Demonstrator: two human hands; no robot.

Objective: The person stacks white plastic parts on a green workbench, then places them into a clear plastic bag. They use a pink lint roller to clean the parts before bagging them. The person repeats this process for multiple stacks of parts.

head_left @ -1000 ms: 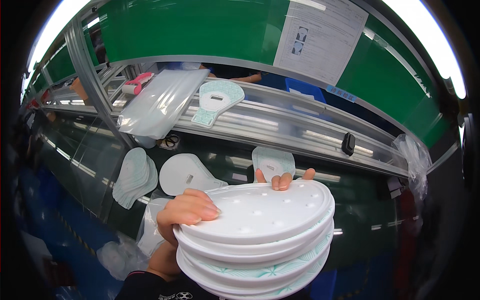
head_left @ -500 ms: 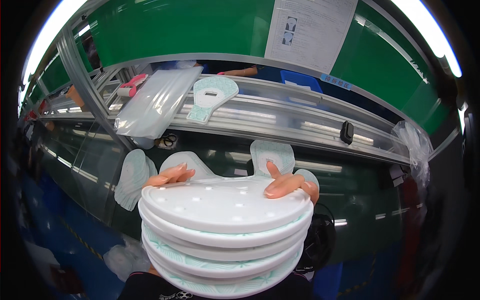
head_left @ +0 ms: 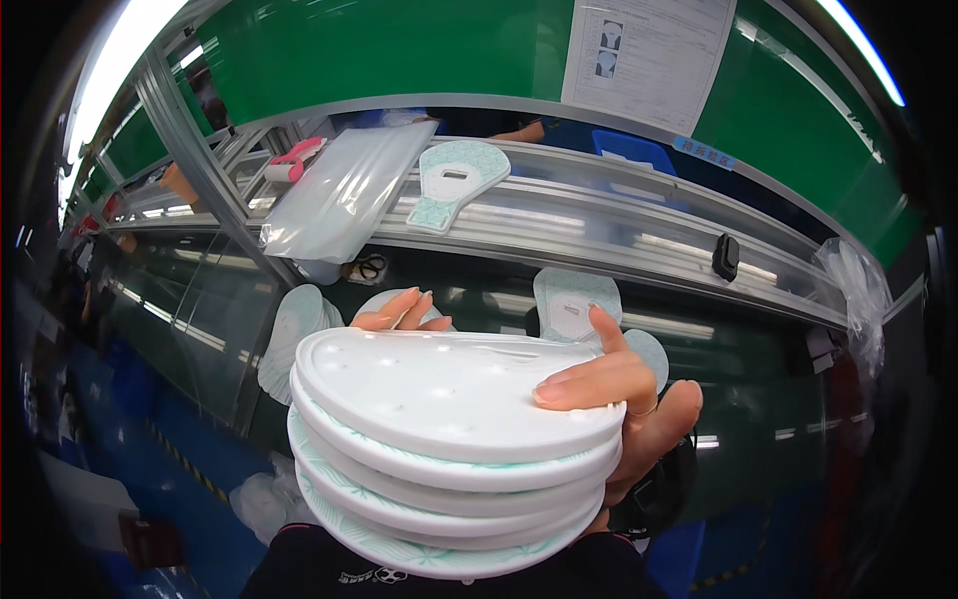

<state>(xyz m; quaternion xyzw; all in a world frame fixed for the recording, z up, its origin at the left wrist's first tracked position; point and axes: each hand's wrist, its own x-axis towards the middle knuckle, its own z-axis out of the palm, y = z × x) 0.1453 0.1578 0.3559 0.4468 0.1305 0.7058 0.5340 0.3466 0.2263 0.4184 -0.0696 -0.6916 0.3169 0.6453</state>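
A stack of white plastic panels [head_left: 439,399] with rounded near edges and green leaf patterns fills the lower middle, close to my body. The top panel lies with its plain white face up, small pegs dotted over it. My left hand [head_left: 404,311] is closed on the stack's far left edge; only its fingertips show. Around the right edge, my right hand [head_left: 624,399] grips the stack, with fingers on the top panel and one finger raised. Beyond it, a paddle-shaped panel [head_left: 569,304] with a slot lies on the dark bench. More such panels [head_left: 297,339] are stacked at left.
On the metal rail shelf lie clear plastic bags [head_left: 344,190], a patterned paddle-shaped panel [head_left: 454,180], a pink-handled roller [head_left: 296,160] and a small black object [head_left: 725,257]. A blue bin [head_left: 634,150] stands behind. A plastic bag [head_left: 848,309] hangs at right.
The stack has turned slightly, its left end shifting away from me. My left fingers have moved right along the far edge. My right hand shows more of itself around the right side.
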